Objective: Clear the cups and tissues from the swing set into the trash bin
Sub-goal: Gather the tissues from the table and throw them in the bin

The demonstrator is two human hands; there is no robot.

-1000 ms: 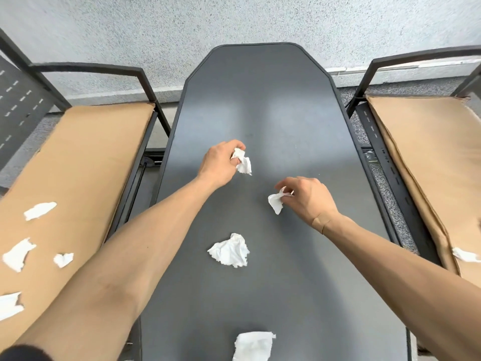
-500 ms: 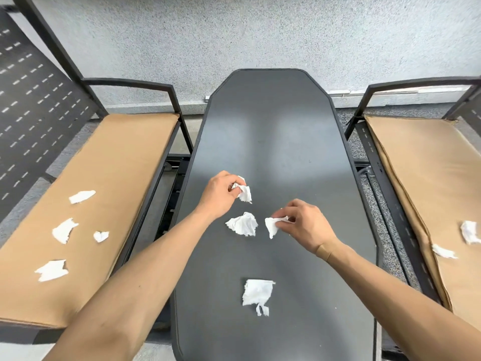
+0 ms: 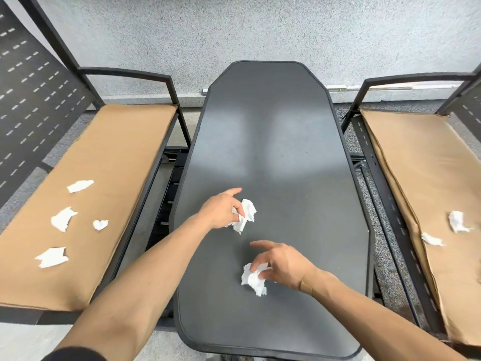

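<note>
Over the middle of the dark grey swing-set table (image 3: 273,142), my left hand (image 3: 221,211) grips crumpled white tissues (image 3: 246,214), its index finger pointing out. Nearer to me, my right hand (image 3: 282,264) holds another white tissue wad (image 3: 253,280) against the tabletop, index finger extended. Several torn tissue scraps lie on the left tan seat cushion (image 3: 112,142), among them one (image 3: 79,185) at the back and one (image 3: 52,257) at the front. Two tissue pieces (image 3: 456,222) (image 3: 430,239) lie on the right seat cushion (image 3: 416,157). No cup and no trash bin are in view.
Black metal armrests (image 3: 130,72) and a perforated backrest (image 3: 28,92) frame the left seat. A matching armrest (image 3: 416,78) frames the right seat. A speckled grey wall (image 3: 234,27) stands behind the table. Black frame rails run between table and seats.
My left hand has gathered the crumpled tissue from the table centre. My right hand has moved toward me onto the nearer tissue. The view has pulled back and tilted up.
</note>
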